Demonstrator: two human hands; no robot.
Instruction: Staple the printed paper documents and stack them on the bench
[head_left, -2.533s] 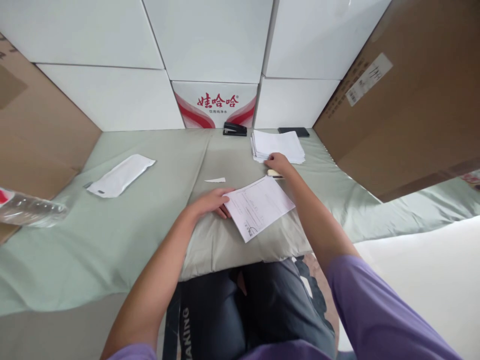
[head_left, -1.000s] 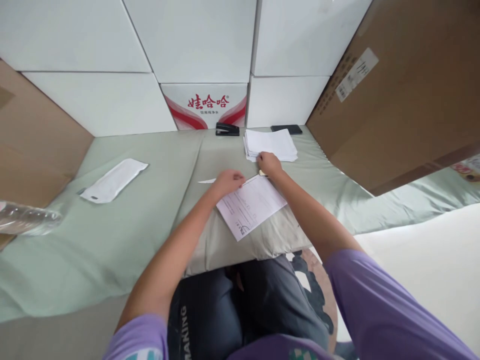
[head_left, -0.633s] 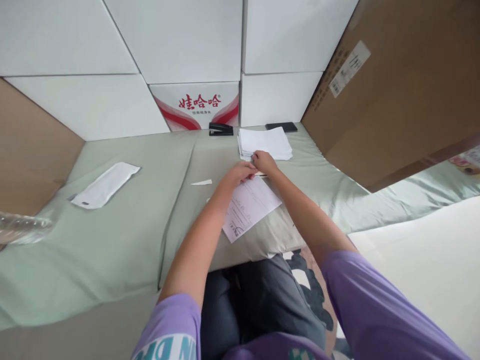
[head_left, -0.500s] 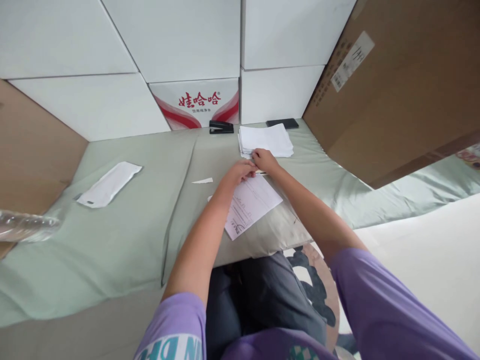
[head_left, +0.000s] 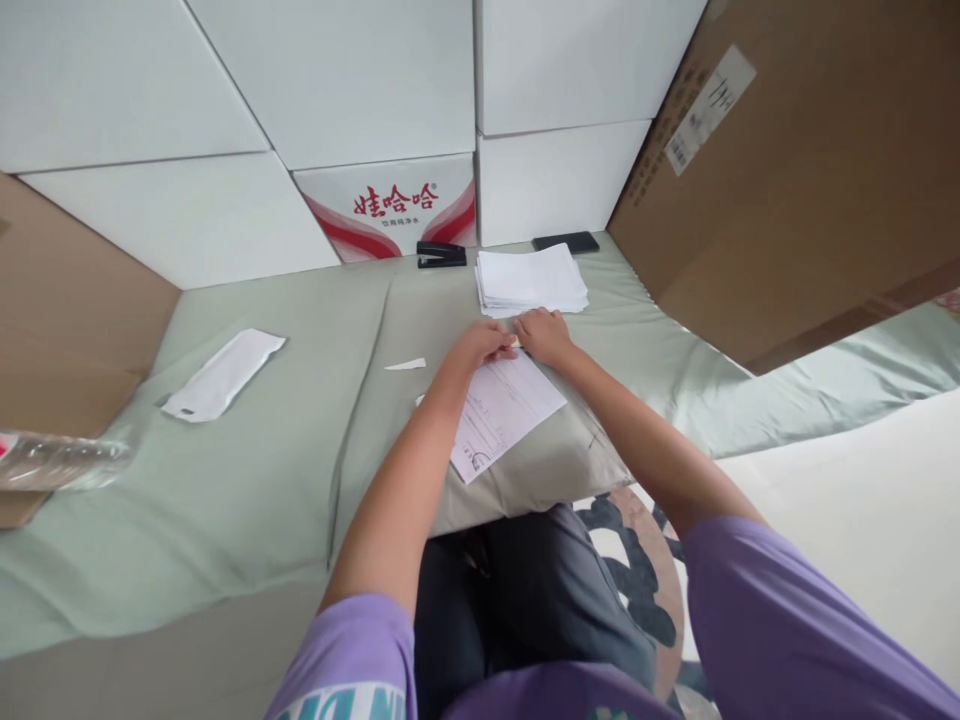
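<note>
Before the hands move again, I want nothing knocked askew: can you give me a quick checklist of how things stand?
1. Printed sheet flat on the grey pad: ok.
2. Left hand on the sheet's far edge: ok.
3. Right hand beside it, off the paper stack: ok.
4. What the fingers pinch: cannot tell.
5. Stapler within reach behind: ok.
6. Paper scrap off the sheet: ok.

I have one view only: head-worn camera, close above the lap, facing forward and down toward the far stacked boxes point(head_left: 390, 90).
</note>
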